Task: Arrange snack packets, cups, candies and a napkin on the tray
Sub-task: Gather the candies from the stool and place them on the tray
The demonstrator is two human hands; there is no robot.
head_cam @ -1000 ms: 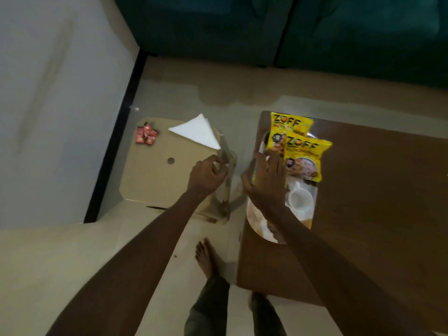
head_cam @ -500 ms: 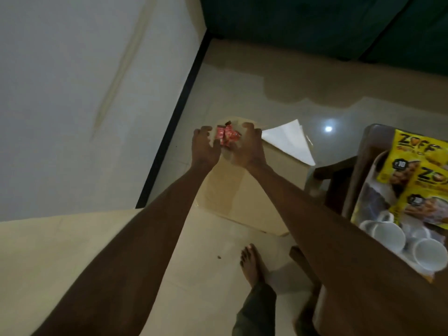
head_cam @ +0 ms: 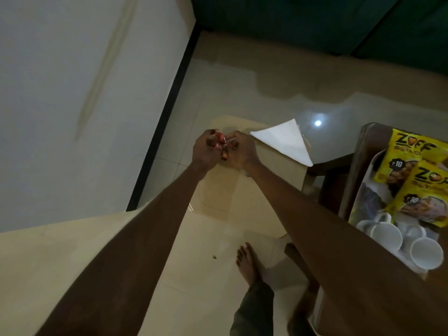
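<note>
Both hands are cupped together above a cardboard box (head_cam: 261,190), holding several red-wrapped candies (head_cam: 219,144) between them. My left hand (head_cam: 204,151) closes on them from the left, my right hand (head_cam: 241,151) from the right. A folded white napkin (head_cam: 284,140) lies on the box's far right corner. At the right edge, a white tray (head_cam: 363,190) on a wooden table (head_cam: 358,151) carries two yellow snack packets (head_cam: 417,180) and white cups (head_cam: 388,236).
A white wall with a black skirting strip (head_cam: 164,117) runs along the left. A dark green sofa (head_cam: 315,25) fills the top. My bare foot (head_cam: 247,263) stands on the tiled floor below the box, beside a table leg (head_cam: 295,255).
The view swung left from the tray to the box. Both hands reached to the candies on the box, gathered them and lifted them slightly off it.
</note>
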